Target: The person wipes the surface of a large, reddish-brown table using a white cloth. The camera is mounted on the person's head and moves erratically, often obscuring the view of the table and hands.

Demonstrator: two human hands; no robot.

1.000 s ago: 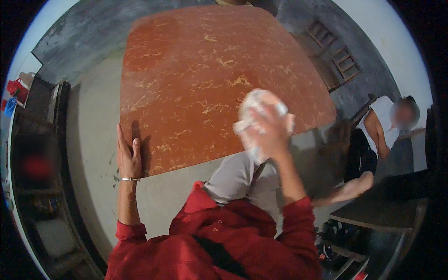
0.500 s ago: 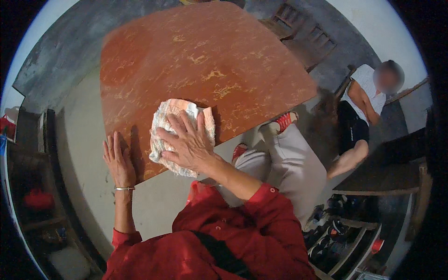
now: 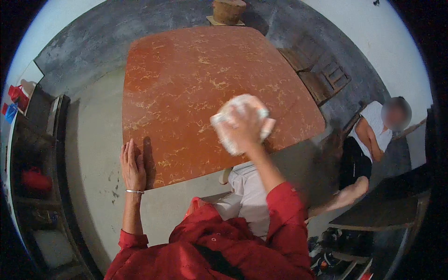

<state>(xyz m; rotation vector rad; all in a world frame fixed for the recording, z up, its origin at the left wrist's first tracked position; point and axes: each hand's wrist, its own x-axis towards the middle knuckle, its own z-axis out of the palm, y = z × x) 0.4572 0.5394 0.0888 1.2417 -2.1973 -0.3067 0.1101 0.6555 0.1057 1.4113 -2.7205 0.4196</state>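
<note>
A reddish-brown tabletop [image 3: 186,93] with yellow marbled streaks lies before me. On its near right part is a folded white-and-peach cloth [image 3: 224,133]. My right hand [image 3: 245,128] lies over this cloth and grips it against the surface, its fingers smeared by motion. At the near left corner, my left hand [image 3: 133,168] rests against the table edge with fingers stretched out, holding nothing. A bracelet [image 3: 135,191] circles that wrist.
To the right sits a person [image 3: 368,135] with arms folded. A wooden chair [image 3: 329,81] stands by the table's far right side, a wooden tub [image 3: 228,11] beyond its far edge. Dark shelves [image 3: 37,163] line the left; a rack with shoes [image 3: 345,242] is lower right.
My right hand has slid the cloth to the right across the tabletop. The view has shifted, so more of the table's far end shows. My left hand stays at the near left corner.
</note>
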